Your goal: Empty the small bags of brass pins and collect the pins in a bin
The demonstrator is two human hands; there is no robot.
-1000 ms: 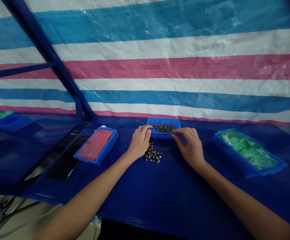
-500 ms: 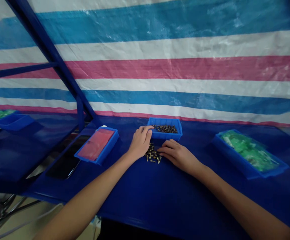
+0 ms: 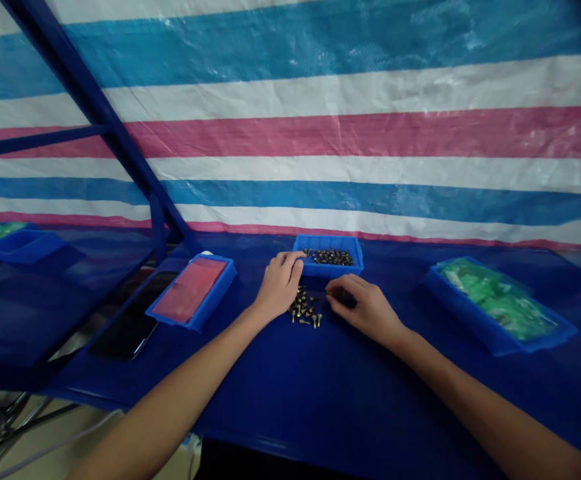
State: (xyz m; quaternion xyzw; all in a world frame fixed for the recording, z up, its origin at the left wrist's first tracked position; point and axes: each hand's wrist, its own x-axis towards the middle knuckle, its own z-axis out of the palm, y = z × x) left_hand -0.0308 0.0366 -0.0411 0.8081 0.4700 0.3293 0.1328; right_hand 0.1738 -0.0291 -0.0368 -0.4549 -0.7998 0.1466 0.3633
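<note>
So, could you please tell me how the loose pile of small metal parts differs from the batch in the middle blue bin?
The loose pile lies on the tabletop; the batch sits inside the blue bin. The loose pile is nearer the camera, the batch nearer the striped sheet. The loose pile looks brassier, the batch darker. Both are heaps of small, metallic-looking pieces.

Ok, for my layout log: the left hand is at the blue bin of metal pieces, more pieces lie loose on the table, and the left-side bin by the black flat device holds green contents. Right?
Not quite: in the head view, the left-side bin by the black flat device holds red contents. The left hand, bin of metal pieces and loose pieces are as you said.
</note>
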